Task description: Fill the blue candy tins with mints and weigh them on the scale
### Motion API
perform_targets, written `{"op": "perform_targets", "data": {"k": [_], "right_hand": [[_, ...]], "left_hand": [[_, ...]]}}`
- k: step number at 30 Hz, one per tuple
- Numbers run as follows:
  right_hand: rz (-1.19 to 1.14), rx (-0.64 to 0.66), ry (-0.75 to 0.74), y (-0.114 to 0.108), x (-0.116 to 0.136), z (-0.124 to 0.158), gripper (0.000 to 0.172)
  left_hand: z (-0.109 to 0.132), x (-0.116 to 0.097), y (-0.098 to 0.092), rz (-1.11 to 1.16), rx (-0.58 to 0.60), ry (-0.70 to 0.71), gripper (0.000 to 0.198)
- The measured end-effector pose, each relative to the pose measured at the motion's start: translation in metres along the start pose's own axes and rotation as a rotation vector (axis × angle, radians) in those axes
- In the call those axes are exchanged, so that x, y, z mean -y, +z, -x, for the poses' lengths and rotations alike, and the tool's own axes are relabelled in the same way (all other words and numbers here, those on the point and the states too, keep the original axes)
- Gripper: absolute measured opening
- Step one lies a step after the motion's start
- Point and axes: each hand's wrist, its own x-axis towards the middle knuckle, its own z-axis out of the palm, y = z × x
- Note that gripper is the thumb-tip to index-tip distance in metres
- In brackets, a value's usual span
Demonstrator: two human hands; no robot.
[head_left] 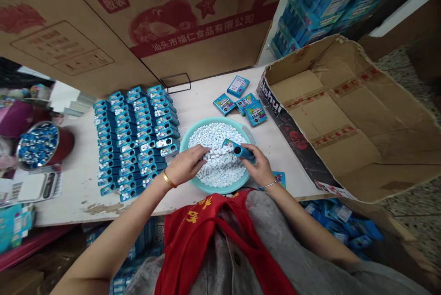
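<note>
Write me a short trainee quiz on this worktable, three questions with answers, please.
1. Which of the wearer's hands grips the small blue box over the basin?
2. True or false: the open cardboard carton stands to the basin's right in this view.
3. What fills most of the basin?
a) small whitish pieces
b) red ribbons
c) metal screws

Key:
1. The right hand.
2. True.
3. a
</note>
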Motion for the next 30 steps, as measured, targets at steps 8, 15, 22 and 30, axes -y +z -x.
{"op": "perform_targets", "data": {"k": [8,15,22,30], "right_hand": [[0.014,0.056,-0.16,0.015,0.001,0.001,0.041],[0.02,0.056,-0.175,0.021,-0.005,0.002,0.04],[0.031,-0.018,-0.081,0.014,-0.009,0.002,0.035],[-0.153,-0.203,0.143,0.019,-0.032,0.003,0.043]], "left_hand": [[-0.03,-0.052,-0.032,-0.369,0.246,-0.082,0.032],[-0.037,-0.083,-0.038,-0.461,0.209,-0.069,0.021],[-0.035,0.008,0.007,-0.453,0.097,-0.278,0.029],[-0.038,0.051,0.119,-0.28,0.235,-0.278,0.033]]}}
